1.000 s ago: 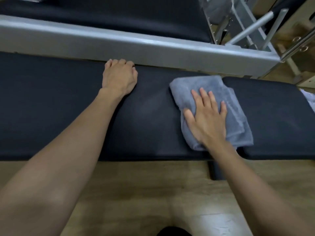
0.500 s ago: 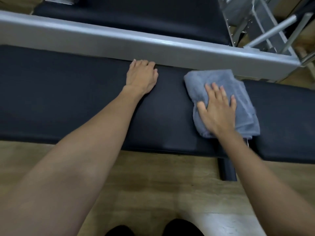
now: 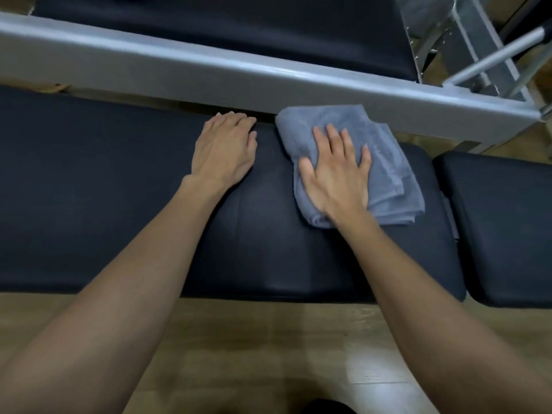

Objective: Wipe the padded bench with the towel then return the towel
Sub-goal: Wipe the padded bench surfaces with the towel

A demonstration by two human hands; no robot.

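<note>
The long black padded bench runs across the view in front of me. A folded grey towel lies on its right part, near the far edge. My right hand presses flat on the towel with the fingers spread. My left hand rests palm down on the bare pad just left of the towel, its fingertips curled over the bench's far edge.
A grey metal beam runs along the bench's far side, with another black pad behind it. A separate black cushion sits to the right across a narrow gap. Metal frame parts stand at top right. Wooden floor lies below.
My right hand has slid the towel leftward along the bench and toward its far edge, closer to my left hand. My left hand stays on the far edge. My view has shifted.
</note>
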